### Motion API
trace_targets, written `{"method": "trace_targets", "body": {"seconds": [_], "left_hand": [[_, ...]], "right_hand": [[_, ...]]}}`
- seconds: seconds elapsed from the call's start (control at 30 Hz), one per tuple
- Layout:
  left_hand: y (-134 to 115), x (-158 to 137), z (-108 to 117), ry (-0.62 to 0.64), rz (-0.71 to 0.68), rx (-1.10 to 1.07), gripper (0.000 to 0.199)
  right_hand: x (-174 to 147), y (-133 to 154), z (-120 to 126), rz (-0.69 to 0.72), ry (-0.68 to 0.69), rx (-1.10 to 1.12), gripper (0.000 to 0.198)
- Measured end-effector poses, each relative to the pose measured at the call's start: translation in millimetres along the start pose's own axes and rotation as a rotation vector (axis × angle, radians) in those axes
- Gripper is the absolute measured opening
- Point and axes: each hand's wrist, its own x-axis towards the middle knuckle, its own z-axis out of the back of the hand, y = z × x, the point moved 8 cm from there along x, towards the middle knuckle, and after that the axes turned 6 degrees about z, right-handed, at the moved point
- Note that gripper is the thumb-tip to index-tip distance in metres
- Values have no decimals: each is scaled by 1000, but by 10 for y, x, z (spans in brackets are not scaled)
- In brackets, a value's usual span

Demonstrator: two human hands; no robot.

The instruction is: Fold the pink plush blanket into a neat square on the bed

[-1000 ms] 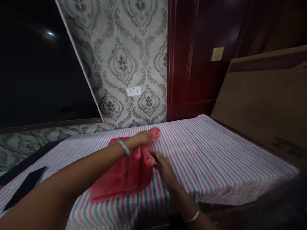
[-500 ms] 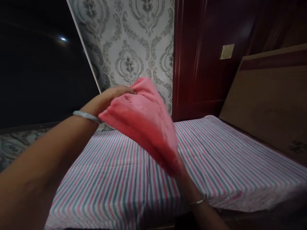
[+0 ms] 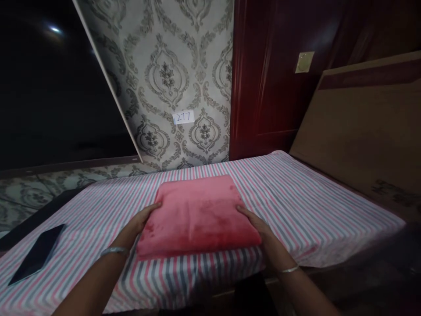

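Observation:
A folded pink plush cloth [image 3: 197,215] lies flat as a neat, thick block near the front edge of the striped cover. My left hand [image 3: 144,217] grips its left side, thumb on top and the other fingers hidden at the edge. On the opposite side my right hand [image 3: 258,224] holds the cloth the same way, its thumb over the upper face. Each wrist wears a bangle.
The striped cloth [image 3: 289,202] covers a table. A dark phone [image 3: 37,252] lies on its left part. A large cardboard box [image 3: 358,131] leans at the right, and a dark screen [image 3: 59,96] hangs at the left. On the wallpaper is a label [image 3: 183,117] reading 277.
The pink cloth has come down from a tilted position in the air to lie flat on the striped cover. Both hands moved to its opposite sides. The phone and label came into view.

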Motion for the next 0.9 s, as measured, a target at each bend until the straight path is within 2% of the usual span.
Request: {"method": "trace_targets", "body": {"seconds": [0.07, 0.17, 0.23, 0.3, 0.37, 0.5, 0.57, 0.67, 0.73, 0.8, 0.9], "left_hand": [[26, 67, 47, -30, -59, 20, 43], [-166, 51, 189, -148, -228, 71, 52], [-289, -6, 237, -128, -292, 36, 58], [-389, -80, 313, -128, -354, -6, 61], [-405, -117, 432, -198, -370, -18, 60], [-101, -10, 597, -331, -197, -8, 49], [68, -7, 663, -407, -190, 29, 45], [284, -197, 767, -561, -277, 146, 49], [451, -396, 789, -613, -301, 226, 52], [635, -586, 771, -618, -268, 242, 57], [806, -778, 666, -573, -200, 174, 63]], "right_hand": [[-35, 105, -119, 59, 25, -24, 37], [-146, 388, -321, 237, 41, -101, 44], [-220, 546, -423, 334, 24, -157, 44], [-225, 617, -484, 377, 14, -178, 45], [-132, 594, -498, 377, 22, -166, 47], [171, 320, -349, 280, 5, -121, 49], [208, 219, -206, 287, -32, -135, 50], [30, 241, 33, 412, -113, -244, 51], [-157, 279, 183, 460, -192, -360, 49], [-298, 273, 276, 442, -240, -476, 45], [-353, 192, 278, 370, -206, -550, 40]]}}
